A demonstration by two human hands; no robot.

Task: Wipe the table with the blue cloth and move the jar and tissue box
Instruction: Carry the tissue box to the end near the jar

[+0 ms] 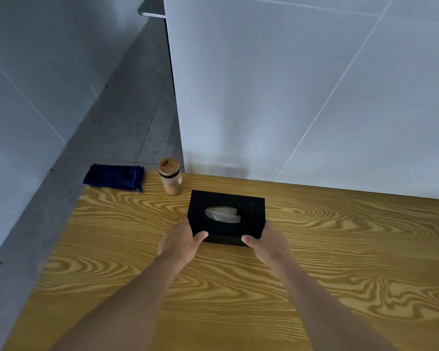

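A black tissue box (251, 209) with a white tissue in its oval slot sits on the wooden table (340, 262), toward the back centre. My left hand (180, 243) grips its near-left corner, thumb on top. My right hand (268, 243) grips its near-right corner, thumb against the front face. Behind and left of the box stands a jar (170, 176) with a cork-coloured lid and brown contents. The folded blue cloth (114, 177) lies at the table's far-left corner, left of the jar and partly over the edge.
A white tiled wall (302, 84) rises directly behind the table. The table's left edge drops to a grey concrete floor (127, 117), with another tiled wall beyond. A metal ledge (151, 8) shows at the top.
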